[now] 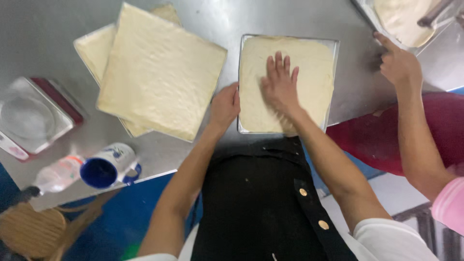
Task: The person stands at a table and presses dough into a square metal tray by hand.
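A square metal tray (334,72) lined with pale dough (314,72) lies on the steel table in front of me. My right hand (280,84) rests flat on the dough, fingers spread, near the tray's middle. My left hand (224,106) grips the tray's left rim, fingers curled over the edge. To the left, two more dough-filled square trays (162,72) are stacked crookedly, the top one tilted across the lower.
Another person's hand (398,65) at the right touches a further tray of dough (401,19). A kitchen scale (34,118) stands at the far left, with a lying plastic bottle (58,174) and a blue-and-white mug (108,166) near the table's edge. A wooden stool (34,229) sits below.
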